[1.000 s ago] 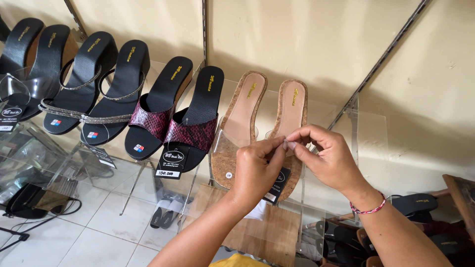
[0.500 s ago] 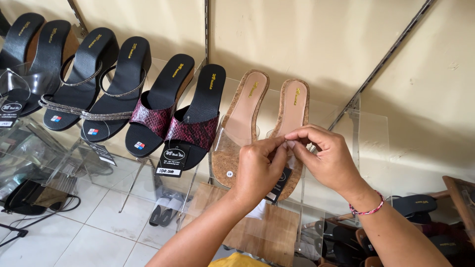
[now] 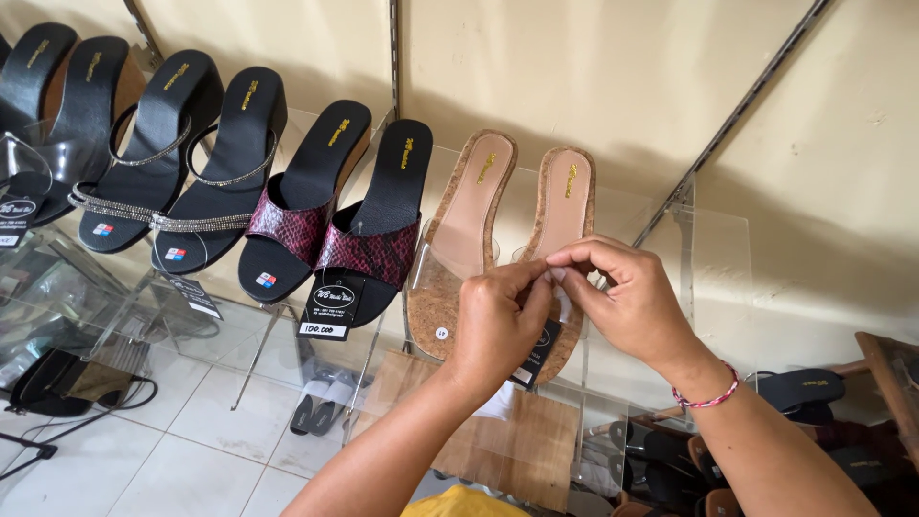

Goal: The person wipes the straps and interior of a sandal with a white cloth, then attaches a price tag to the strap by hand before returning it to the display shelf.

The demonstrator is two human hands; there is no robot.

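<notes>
A pair of cork-soled sandals with clear straps [image 3: 469,225] leans on a clear shelf against the wall. My left hand [image 3: 498,321] and my right hand [image 3: 627,302] meet in front of the right sandal. Their fingertips pinch together at its clear strap, around what looks like a thin tag string. A dark price tag [image 3: 538,354] hangs just below my left hand. A beaded bracelet [image 3: 706,394] circles my right wrist.
To the left stand maroon snakeskin-strap wedges [image 3: 330,215] with a hanging tag [image 3: 330,308], then black rhinestone-strap sandals [image 3: 182,163] and more black pairs. Slanted metal rails [image 3: 737,115] cross the cream wall. Below are a tiled floor, a dark bag [image 3: 67,378] and lower shelves of shoes.
My hands have stayed pinched at the sandal strap, with only slight finger movement. The view has shifted a little.
</notes>
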